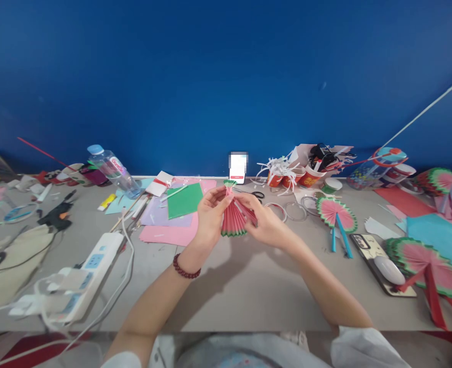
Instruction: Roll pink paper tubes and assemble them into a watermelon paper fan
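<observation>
Between my hands, above the table, is a pleated pink paper fan (pixel 234 219) with green edges. It is pinched narrow near its upper part and spreads out below. My left hand (pixel 213 207) closes on its left side, thumb across the pinched folds. From the right, my right hand (pixel 262 217) grips the folds with its fingers. Beyond the fan, a phone (pixel 237 168) with a lit screen leans upright at the wall. Green paper (pixel 185 200) lies to the left on pink and purple sheets.
A power strip (pixel 95 271) with plugs and cables lies left, near a glue gun (pixel 59 214) and a tilted bottle (pixel 114 171). Finished-looking fans (pixel 337 213) lie right, beside a phone with a mouse (pixel 389 270) on it. Paper cups (pixel 311 177) stand along the wall.
</observation>
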Demonstrator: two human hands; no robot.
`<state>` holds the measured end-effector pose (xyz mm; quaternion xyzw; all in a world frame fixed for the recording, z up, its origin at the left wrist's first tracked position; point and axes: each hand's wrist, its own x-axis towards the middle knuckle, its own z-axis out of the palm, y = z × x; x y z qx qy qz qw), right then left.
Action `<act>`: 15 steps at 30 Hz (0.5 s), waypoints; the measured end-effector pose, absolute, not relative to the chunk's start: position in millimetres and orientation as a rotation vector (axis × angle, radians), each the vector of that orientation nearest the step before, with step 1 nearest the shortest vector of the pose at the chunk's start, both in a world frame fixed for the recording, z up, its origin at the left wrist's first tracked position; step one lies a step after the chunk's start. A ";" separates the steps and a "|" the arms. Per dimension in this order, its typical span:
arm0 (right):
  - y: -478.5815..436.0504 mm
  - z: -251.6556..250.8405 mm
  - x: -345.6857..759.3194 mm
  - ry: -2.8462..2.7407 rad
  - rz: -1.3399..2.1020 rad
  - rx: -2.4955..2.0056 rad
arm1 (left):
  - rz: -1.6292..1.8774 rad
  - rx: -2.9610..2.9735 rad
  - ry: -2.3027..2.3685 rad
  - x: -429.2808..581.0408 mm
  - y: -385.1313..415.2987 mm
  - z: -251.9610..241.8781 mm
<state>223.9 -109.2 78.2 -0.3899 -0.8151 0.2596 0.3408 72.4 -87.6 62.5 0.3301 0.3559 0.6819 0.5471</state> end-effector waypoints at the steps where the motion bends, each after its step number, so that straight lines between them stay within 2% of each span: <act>1: -109.6 79.2 224.9 -2.150 0.674 -1.005 | 1.614 0.776 0.846 71.9 -87.0 62.7; 15: -114.8 89.0 232.1 -2.315 0.617 -1.125 | 1.571 0.716 0.862 70.3 -85.7 66.5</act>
